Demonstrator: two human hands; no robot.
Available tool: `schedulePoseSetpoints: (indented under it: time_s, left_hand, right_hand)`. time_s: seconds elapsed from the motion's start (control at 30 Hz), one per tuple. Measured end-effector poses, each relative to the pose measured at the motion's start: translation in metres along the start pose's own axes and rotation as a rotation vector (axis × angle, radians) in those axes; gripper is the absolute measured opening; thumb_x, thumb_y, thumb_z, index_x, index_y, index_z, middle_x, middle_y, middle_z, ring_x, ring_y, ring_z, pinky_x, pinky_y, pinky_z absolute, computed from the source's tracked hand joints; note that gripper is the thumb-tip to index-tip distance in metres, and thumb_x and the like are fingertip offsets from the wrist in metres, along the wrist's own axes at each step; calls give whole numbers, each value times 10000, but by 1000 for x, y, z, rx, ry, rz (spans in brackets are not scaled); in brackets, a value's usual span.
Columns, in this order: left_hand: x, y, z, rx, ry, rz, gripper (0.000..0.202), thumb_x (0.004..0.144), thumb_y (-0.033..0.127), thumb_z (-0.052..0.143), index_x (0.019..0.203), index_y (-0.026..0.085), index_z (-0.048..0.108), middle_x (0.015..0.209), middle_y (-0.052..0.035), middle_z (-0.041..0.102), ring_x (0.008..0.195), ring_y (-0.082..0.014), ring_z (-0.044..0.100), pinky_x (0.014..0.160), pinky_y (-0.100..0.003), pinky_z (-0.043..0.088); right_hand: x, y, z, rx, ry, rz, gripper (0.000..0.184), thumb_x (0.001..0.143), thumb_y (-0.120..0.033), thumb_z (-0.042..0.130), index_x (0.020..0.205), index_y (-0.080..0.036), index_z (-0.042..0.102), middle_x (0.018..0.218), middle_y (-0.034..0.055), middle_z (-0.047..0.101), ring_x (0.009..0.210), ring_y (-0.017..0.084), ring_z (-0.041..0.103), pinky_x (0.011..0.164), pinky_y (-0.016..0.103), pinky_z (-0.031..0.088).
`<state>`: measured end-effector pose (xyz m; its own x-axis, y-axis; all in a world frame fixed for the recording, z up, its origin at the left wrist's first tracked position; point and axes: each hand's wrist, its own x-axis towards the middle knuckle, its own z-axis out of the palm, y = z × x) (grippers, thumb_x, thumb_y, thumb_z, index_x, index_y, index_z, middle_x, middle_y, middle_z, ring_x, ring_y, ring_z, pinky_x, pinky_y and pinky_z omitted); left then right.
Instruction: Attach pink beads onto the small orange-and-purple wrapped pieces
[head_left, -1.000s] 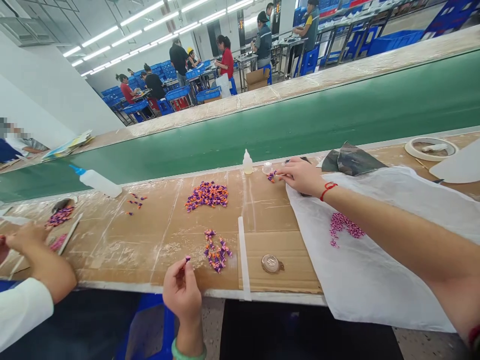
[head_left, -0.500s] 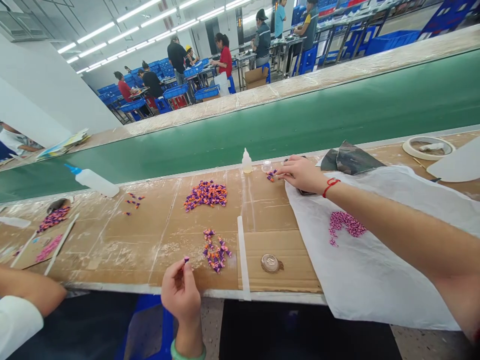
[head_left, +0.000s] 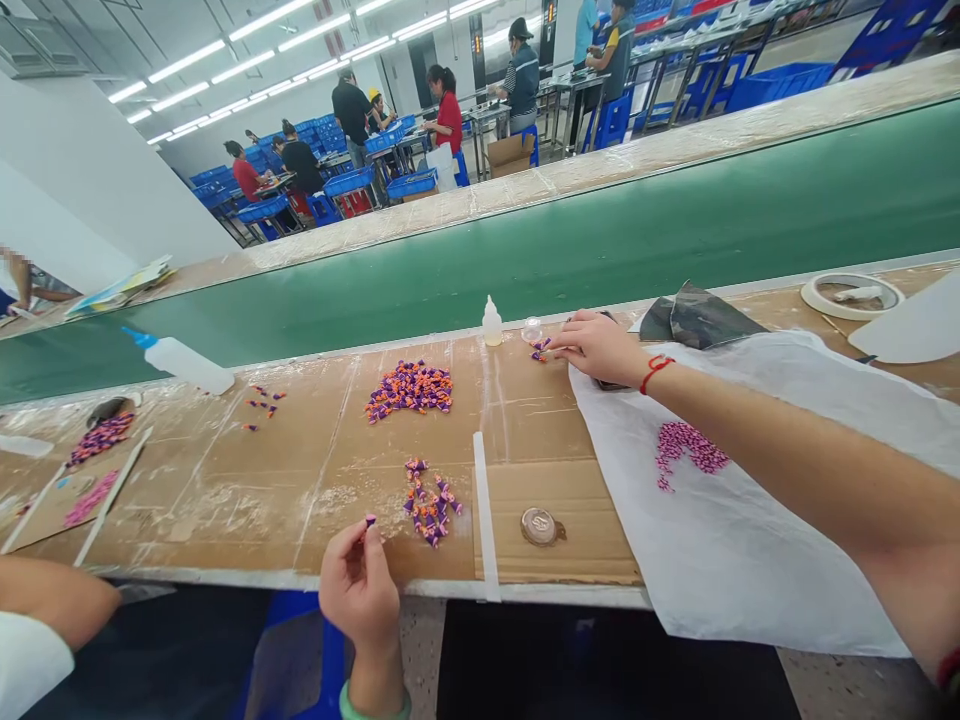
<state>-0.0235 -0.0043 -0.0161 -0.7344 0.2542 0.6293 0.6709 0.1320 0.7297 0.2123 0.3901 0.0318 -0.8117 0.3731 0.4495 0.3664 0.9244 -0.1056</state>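
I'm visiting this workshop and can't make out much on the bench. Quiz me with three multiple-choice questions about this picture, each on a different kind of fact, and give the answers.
1. Where does the pink heap lie?
A. On the white sheet
B. On the green belt
C. In a blue crate

2. What colour is the bangle on the left hand?
A. Red
B. Green
C. Blue

3. What is the left hand doing?
A. Squeezing a bottle
B. Lying flat and empty
C. Pinching a small purple piece

Answers:
1. A, the heap sits on the sheet, not on the cardboard.
2. B, the band shows green at the wrist.
3. C, the piece shows at the fingertips.
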Motion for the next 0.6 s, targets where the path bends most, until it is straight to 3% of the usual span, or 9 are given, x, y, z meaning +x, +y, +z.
schedulePoseSetpoints:
  time_s: [0.37,0.6]
  left_hand:
    - [-1,-1,0,-28,7,-11,155,854,304,717,885,153,714,811,-44,739,664,-152,689,635,-260,576]
    - [0,0,0,-6,16,-7,172,865,319,704,876,147,713,816,-53,746,683,-159,701,651,-268,584]
  right_hand:
    - [1,0,2,-12,4,0,289,914,-236,523,992,-232,801,791,67,716,756,231,529,747,349,409]
    - [-7,5,-5,-37,13,25,287,925,-277,522,901,-224,803,760,78,700,769,238,528,719,348,396]
